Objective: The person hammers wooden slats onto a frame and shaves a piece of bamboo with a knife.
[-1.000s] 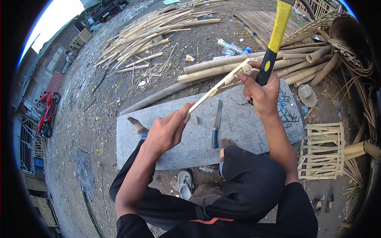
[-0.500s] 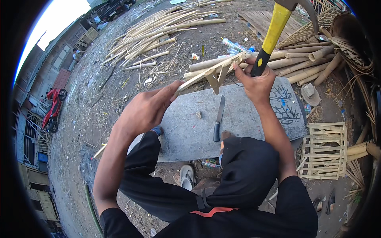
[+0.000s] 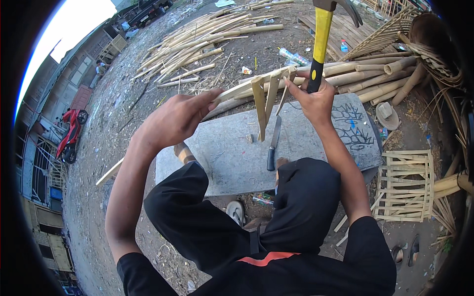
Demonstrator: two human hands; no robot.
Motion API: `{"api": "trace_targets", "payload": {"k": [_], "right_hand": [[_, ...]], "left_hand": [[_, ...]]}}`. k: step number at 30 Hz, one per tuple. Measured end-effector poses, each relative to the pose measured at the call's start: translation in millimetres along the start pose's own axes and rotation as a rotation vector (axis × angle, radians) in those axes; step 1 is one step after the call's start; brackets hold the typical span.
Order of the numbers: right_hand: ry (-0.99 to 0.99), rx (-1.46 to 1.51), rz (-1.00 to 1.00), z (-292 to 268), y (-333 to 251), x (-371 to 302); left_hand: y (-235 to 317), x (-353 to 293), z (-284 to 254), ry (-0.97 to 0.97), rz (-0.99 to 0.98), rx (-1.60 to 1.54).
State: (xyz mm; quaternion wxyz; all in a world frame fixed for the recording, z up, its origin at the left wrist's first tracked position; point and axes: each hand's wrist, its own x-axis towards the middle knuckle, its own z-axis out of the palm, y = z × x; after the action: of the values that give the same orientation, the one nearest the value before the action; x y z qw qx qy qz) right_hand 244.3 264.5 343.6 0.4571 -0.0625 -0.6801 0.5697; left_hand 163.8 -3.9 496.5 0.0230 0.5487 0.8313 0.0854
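Over the bench point(image 3: 222, 167), the left hand point(image 3: 170, 121) and right hand point(image 3: 316, 102) pinched opposite ends of the frame point(image 3: 259, 106) between fingers point(image 3: 206, 98), apparently for balance, the right also clasping a hammer point(image 3: 322, 37).

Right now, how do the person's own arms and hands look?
A short black cloth left sleeve and a matching right sleeve end near the elbows. The left forearm and right forearm are bare below. The left hand and right hand wear no gloves; no watch or bracelet shows. Whether rings are worn, I cannot tell.
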Motion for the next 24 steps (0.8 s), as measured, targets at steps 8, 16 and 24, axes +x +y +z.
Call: {"api": "trace_targets", "payload": {"k": [8,16,24], "right_hand": [[-0.098,0.133,0.087,19,5,-17],[-0.148,0.199,0.33,24,9,-43],[-0.245,0.199,0.561,41,34,-61]], "left_hand": [[-50,-34,12,0.045,-0.166,-0.113],[-122,-62,35,0.158,-0.358,-0.277],[-147,-65,47,0.205,-0.338,-0.288]]}}
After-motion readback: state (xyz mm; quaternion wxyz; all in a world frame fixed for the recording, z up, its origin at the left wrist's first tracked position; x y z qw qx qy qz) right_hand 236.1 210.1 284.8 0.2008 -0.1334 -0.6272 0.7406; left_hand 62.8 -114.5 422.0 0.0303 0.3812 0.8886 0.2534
